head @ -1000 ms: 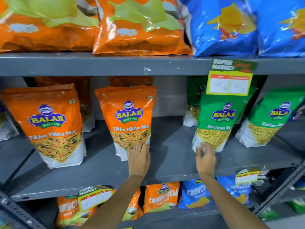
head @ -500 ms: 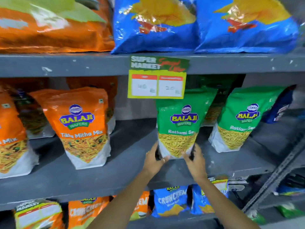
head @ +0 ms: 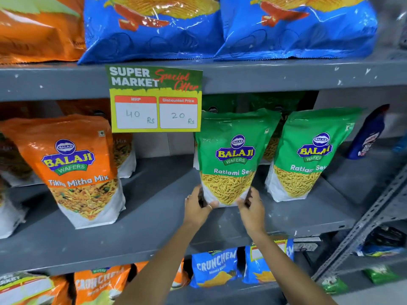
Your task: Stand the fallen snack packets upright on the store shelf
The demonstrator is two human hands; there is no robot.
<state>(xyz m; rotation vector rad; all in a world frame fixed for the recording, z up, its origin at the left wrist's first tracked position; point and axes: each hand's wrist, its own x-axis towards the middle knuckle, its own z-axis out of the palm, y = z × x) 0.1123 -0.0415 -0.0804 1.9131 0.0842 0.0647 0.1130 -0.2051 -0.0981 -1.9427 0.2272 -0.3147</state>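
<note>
A green Ratlami Sev packet (head: pixel 233 155) stands upright on the grey middle shelf (head: pixel 158 221). My left hand (head: pixel 198 205) grips its lower left corner and my right hand (head: pixel 251 205) grips its lower right corner. A second green packet (head: pixel 308 155) stands just to its right, leaning slightly. More green packets show behind them. To the left an orange Tikha Mitha Mix packet (head: pixel 74 170) stands upright.
A yellow-green price tag (head: pixel 155 100) hangs from the upper shelf edge. Large blue chip bags (head: pixel 220 27) sit above. Crunchem packets (head: pixel 213 267) fill the shelf below. A dark blue packet (head: pixel 370 133) leans at the far right by a slotted metal upright (head: pixel 363 223).
The view has shifted right. My left hand left the orange packet, and both hands now hold the base of the green packet, which stands straighter and sits a little more to the right.
</note>
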